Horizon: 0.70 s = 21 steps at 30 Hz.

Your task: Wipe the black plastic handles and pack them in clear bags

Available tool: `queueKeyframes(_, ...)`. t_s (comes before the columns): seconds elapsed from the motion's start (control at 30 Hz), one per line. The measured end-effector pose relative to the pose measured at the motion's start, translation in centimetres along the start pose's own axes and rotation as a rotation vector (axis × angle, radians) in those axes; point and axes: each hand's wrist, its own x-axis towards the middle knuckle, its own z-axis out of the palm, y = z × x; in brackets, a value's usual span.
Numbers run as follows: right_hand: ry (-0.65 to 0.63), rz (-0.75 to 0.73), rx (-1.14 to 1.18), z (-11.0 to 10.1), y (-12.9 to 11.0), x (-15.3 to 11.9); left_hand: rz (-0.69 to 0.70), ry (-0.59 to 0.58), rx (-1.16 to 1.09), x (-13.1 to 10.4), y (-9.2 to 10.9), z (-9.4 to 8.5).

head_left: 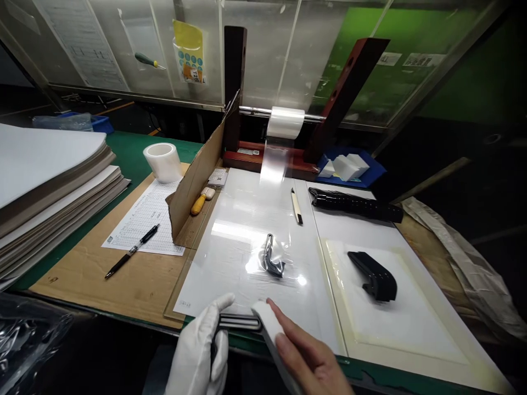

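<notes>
My left hand, in a white glove, is closed around a slim black plastic part with a slotted, shiny face. Pinched between the thumb and fingers of my bare right hand is a white strip, foam or folded cloth; I cannot tell which. The strip touches the right end of the black part. Beyond my hands, a small black L-shaped part lies under clear film on the white sheet. A thicker black curved part rests on the pad at the right.
A clear film roll hangs on a rod between dark red posts. A utility knife, a black wrapped bundle and a blue bin stand beyond. Leftward are a cardboard divider, a pen, a tape roll and stacked sheets.
</notes>
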Motion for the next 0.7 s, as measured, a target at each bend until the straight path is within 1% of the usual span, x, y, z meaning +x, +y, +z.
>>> queueKeyframes(0.07, 0.197, -0.231, -0.137, 1.6, 1.1, -0.1, -0.067, 0.054, -0.078, 0.2, -1.1, 0.5)
queueKeyframes(0.1, 0.252, -0.339, -0.220, 2.1, 1.7, -0.1, -0.093, 0.055, -0.094, 0.4, -1.6, 0.8)
queueKeyframes(0.13, 0.271, -0.423, -0.302, 2.4, 2.2, 0.1, -0.120, 0.032, -0.092, 0.5, -2.1, 1.0)
queueKeyframes(0.2, 0.268, -0.522, -0.457, 1.9, 2.8, 0.5, -0.142, -0.048, -0.029, 0.8, -3.0, 1.2)
queueKeyframes(0.27, 0.249, -0.660, -0.609, 0.8, 3.0, 1.1, -0.104, -0.090, 0.064, 1.0, -3.8, 1.0)
queueKeyframes(0.33, 0.208, -0.834, -0.739, -0.2, 2.9, 1.5, -0.023, -0.067, 0.137, 1.1, -4.5, 0.5)
queueKeyframes(0.37, 0.184, -0.878, -0.783, -0.6, 2.8, 1.6, 0.013, -0.045, 0.157, 1.1, -4.8, 0.2)
queueKeyframes(0.4, 0.169, -0.875, -0.815, -0.8, 2.6, 1.7, 0.043, -0.025, 0.172, 1.0, -5.1, -0.2)
queueKeyframes(0.47, 0.183, -0.815, -0.848, -0.8, 2.4, 1.6, 0.103, 0.005, 0.215, 0.8, -5.5, -0.8)
queueKeyframes(0.5, 0.194, -0.817, -0.854, -0.8, 2.4, 1.6, 0.128, 0.011, 0.239, 0.7, -5.7, -1.0)
queueKeyframes(0.57, 0.172, -0.847, -0.853, -0.6, 2.3, 1.4, 0.168, 0.012, 0.291, 0.5, -5.8, -1.2)
queueKeyframes(0.6, 0.158, -0.840, -0.845, -0.6, 2.2, 1.4, 0.186, 0.010, 0.318, 0.4, -5.7, -1.3)
queueKeyframes(0.7, 0.174, -0.722, -0.838, -0.8, 2.1, 1.3, 0.238, 0.011, 0.390, 0.2, -5.5, -1.3)
